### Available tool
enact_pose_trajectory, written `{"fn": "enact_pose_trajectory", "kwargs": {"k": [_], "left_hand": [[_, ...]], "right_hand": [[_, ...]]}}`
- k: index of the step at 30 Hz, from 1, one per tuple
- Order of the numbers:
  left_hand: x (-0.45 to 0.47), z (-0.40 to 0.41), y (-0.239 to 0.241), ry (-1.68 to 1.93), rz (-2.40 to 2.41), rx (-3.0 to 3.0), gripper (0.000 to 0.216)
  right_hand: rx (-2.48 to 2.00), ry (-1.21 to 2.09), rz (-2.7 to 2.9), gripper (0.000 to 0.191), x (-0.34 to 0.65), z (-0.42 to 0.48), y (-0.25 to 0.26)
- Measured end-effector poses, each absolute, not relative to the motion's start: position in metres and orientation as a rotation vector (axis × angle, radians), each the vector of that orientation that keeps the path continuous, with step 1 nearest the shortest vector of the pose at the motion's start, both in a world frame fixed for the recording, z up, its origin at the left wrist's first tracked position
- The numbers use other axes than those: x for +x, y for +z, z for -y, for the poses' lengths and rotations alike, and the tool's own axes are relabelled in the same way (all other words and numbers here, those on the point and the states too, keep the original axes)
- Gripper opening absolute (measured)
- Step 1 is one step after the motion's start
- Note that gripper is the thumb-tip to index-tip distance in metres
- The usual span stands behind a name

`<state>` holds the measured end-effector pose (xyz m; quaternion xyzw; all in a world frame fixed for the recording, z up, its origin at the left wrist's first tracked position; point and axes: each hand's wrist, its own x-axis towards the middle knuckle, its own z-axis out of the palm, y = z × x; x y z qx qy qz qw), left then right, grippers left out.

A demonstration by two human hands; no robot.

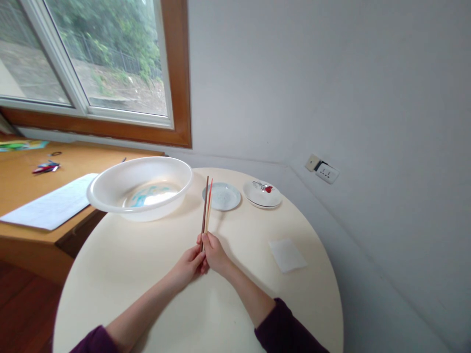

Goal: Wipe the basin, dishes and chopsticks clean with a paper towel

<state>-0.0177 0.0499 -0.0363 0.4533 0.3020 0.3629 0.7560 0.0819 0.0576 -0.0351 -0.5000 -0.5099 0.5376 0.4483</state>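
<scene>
On the counter (147, 294), the left hand (188, 265) and right hand (216, 255) meet at the middle. Both are closed around the near ends of the chopsticks (206, 206), whose tips point to 12 o'clock. A napkin (287, 255) lies at 3 o'clock. Farther off, a basin (110, 186) sits at 11, a plate (224, 198) at 12, and a dish (263, 197) at 1.
</scene>
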Motion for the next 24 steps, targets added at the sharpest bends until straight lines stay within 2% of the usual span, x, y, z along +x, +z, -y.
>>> {"fn": "enact_pose_trajectory", "kwargs": {"k": [8, 24], "left_hand": [[-0.0186, -0.0505, -0.0394, 0.768, -0.690, 0.985, 0.053], [-0.0196, -0.0530, -0.0368, 0.803, -0.758, 1.116, 0.050]], "right_hand": [[-1.152, 1.032, 1.304, 0.044, 0.0770, -0.0562, -0.0313], [-1.171, 1.041, 1.298, 0.036, 0.0767, -0.0635, -0.0325]]}}
